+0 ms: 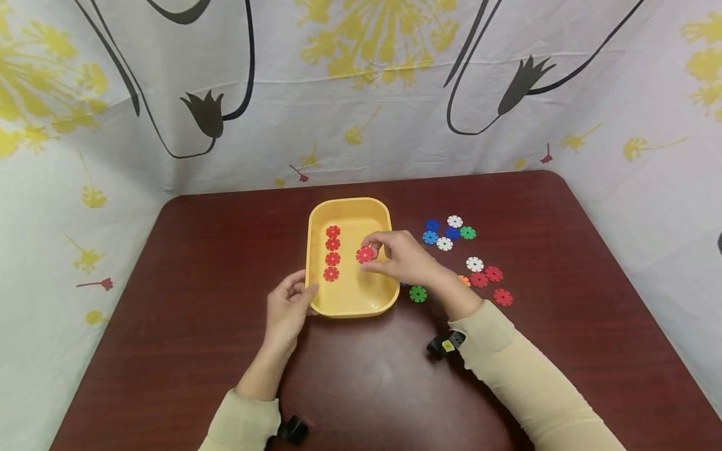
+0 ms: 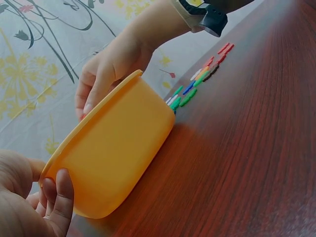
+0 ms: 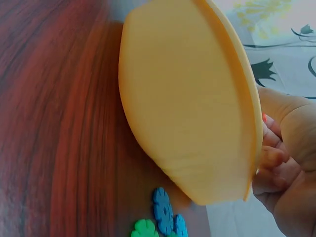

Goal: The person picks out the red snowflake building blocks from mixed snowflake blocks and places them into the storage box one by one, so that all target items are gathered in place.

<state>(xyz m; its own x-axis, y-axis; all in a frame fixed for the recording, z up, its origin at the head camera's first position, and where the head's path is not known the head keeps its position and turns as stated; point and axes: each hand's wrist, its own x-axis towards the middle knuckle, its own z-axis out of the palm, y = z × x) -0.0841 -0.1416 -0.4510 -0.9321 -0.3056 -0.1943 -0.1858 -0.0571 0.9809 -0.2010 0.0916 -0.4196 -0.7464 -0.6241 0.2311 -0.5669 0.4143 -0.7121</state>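
Note:
A yellow plastic tray (image 1: 361,300) stands on the table, and my left hand (image 1: 289,308) grips its left rim near the front corner, thumb over the edge. In the left wrist view, the fingers of that left hand (image 2: 37,197) curl at the tray's rim. My right hand (image 1: 403,255) is over the tray's right part, pinching a red notched disc (image 1: 365,254) between thumb and fingers. Inside the tray, several red discs (image 1: 333,258) lie in a column along the left side. From the right wrist, the tray wall (image 3: 187,108) hides most of the pinched disc.
Right of the tray lie loose notched discs: a green disc (image 1: 418,294) close to the tray, several red discs (image 1: 494,274), white discs (image 1: 454,221) and blue discs (image 1: 432,224). Patterned cloth (image 1: 361,125) hangs behind the dark wooden table (image 1: 225,263).

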